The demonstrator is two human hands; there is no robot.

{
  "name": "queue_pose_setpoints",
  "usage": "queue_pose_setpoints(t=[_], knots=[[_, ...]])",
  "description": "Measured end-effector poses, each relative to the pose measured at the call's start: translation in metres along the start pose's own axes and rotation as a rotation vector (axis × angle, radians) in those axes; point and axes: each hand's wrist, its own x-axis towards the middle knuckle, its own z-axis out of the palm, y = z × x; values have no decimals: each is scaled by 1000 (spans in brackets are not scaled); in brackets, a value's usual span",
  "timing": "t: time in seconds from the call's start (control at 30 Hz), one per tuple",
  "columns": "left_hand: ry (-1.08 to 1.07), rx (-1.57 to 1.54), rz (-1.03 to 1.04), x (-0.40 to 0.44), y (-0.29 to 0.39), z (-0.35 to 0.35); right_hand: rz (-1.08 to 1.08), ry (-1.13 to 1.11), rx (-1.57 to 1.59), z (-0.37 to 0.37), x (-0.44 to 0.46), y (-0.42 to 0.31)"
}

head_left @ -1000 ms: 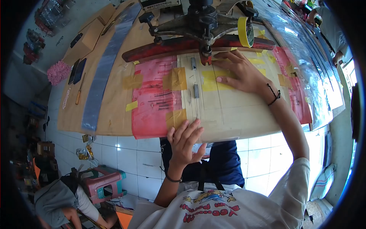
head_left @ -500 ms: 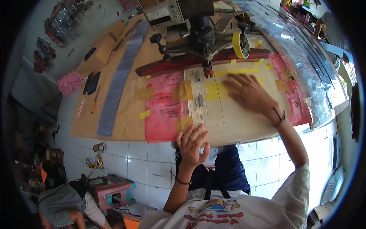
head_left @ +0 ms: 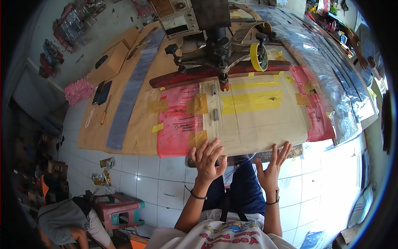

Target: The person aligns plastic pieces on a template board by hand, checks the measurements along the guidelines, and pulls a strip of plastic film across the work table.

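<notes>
My left hand (head_left: pixel 207 162) rests with its fingers spread on the near edge of the beige sheet (head_left: pixel 261 128), beside a strip of brown tape. Farther right along that edge, my right hand (head_left: pixel 273 168) has its fingertips at the sheet, fingers apart and holding nothing. Yellow tape strips (head_left: pixel 252 102) and thin pencil-like lines mark the sheet. Two small grey metal pieces (head_left: pixel 216 114) lie left of them. Red sheeting (head_left: pixel 178 120) is taped along the left side, with more red sheeting (head_left: pixel 317 110) at the right. Above stands a machine's long red bar (head_left: pixel 186 75).
A yellow tape roll (head_left: pixel 258 57) hangs on the machine arm. Leftward lie a bluish strip (head_left: pixel 132 91), a screwdriver (head_left: pixel 105 111), two dark phone-like items and a cardboard box (head_left: pixel 108 62). Clear plastic sheeting covers the right side. Another person (head_left: pixel 68 220) bends near a stool (head_left: pixel 120 211).
My right hand has come down from the yellow tape to the sheet's near edge. My left hand has stayed at its spot. A dark board edge now shows beneath the sheet.
</notes>
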Motion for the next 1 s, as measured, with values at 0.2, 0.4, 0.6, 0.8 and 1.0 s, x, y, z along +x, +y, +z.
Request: queue_pose_setpoints(t=[0.2,0.4,0.6,0.8,1.0], knots=[[-39,20,-5,1,0,-8,-89,50,-31,13,0,18],[-18,19,-14,3,2,-6,-38,32,80,11,-6,15],[-40,28,-25,2,4,-8,263,-241,377,51,-79,29],[-34,31,-50,2,7,-7,-56,-871,96,69,-102,43],[-51,18,-72,4,9,-10,-27,-899,119,106,-86,70]])
